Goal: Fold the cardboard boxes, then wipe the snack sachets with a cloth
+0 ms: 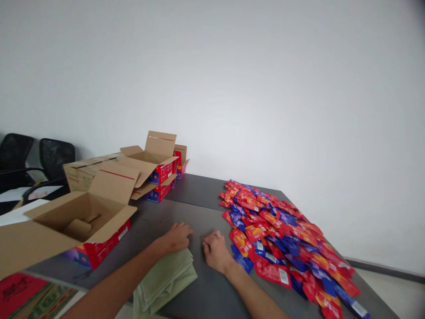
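Note:
My left hand (179, 237) rests on the dark table with its fingers loosely curled in, and I see nothing held in it. Just under its wrist lies a folded pale green cloth (168, 279), draped over the table's front edge. A short gap away, my right hand (217, 250) also rests on the tabletop, fingers bent under and nothing visible in them. Right of it spreads a large heap of red and blue snack packets (265, 230), the nearest ones close to the right wrist. To the left stands an open red carton (108, 243) with its flaps spread and loose cardboard inside.
Farther back on the table (199, 190), more open red boxes (162, 179) are stacked beside a brown carton (81, 175). Black chairs (57, 153) stand at the far left. A red and brown box (36, 297) sits below the table's edge. A white wall (249, 88) rises behind.

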